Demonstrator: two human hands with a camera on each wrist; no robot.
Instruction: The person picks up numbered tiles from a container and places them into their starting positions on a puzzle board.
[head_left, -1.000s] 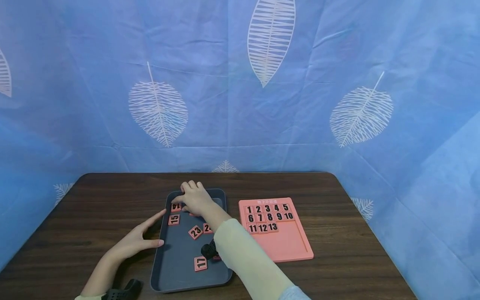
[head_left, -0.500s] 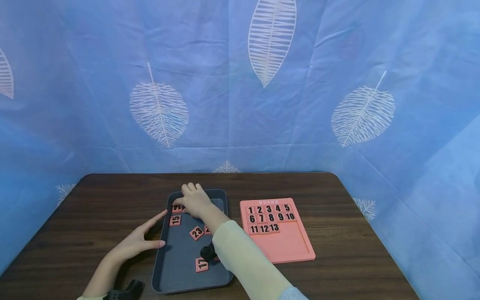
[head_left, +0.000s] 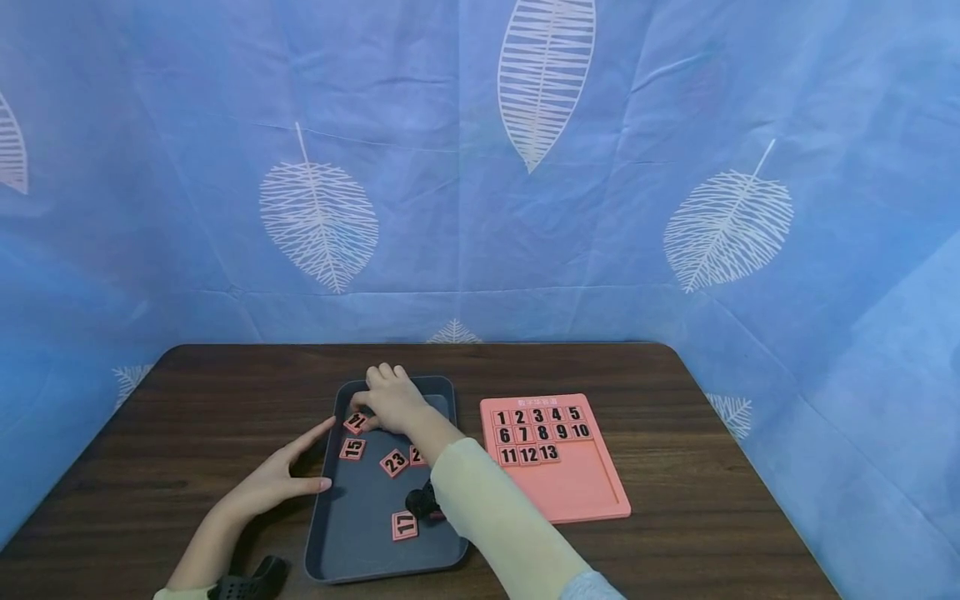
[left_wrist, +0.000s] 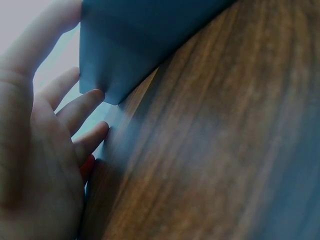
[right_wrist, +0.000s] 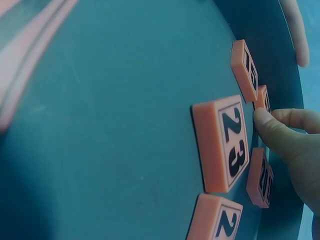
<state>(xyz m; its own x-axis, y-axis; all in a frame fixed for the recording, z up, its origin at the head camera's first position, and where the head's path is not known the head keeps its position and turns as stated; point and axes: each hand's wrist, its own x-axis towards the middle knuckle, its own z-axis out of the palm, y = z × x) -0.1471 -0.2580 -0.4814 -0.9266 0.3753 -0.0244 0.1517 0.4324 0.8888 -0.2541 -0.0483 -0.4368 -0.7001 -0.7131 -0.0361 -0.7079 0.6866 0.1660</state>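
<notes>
My right hand (head_left: 395, 406) reaches into the far end of a dark grey tray (head_left: 352, 533). Its thumb and index finger pinch a small pink number tile (head_left: 356, 422), which sits askew and is partly covered by the fingers. Right beside it lies tile 15 (head_left: 352, 449). Tile 23 (right_wrist: 234, 141) shows large in the right wrist view, with more tiles around it. Outside the tray, my left hand (head_left: 273, 479) has its fingers spread, with index finger and thumb against the tray's left side. In the left wrist view those fingers (left_wrist: 82, 110) look fairly straight.
A pink number board (head_left: 573, 492) lies right of the tray, with tiles 1 to 13 in order in its upper rows. Tile 17 (head_left: 404, 526) rests near the tray's front. A black wrist camera (head_left: 422, 500) hangs under the right forearm, hiding part of another tile.
The pinched tile, earlier upside down and reading 14, has turned and come slightly nearer with my right hand. Tile 15 has shifted and tilted a little. My left hand stays at the tray's side.
</notes>
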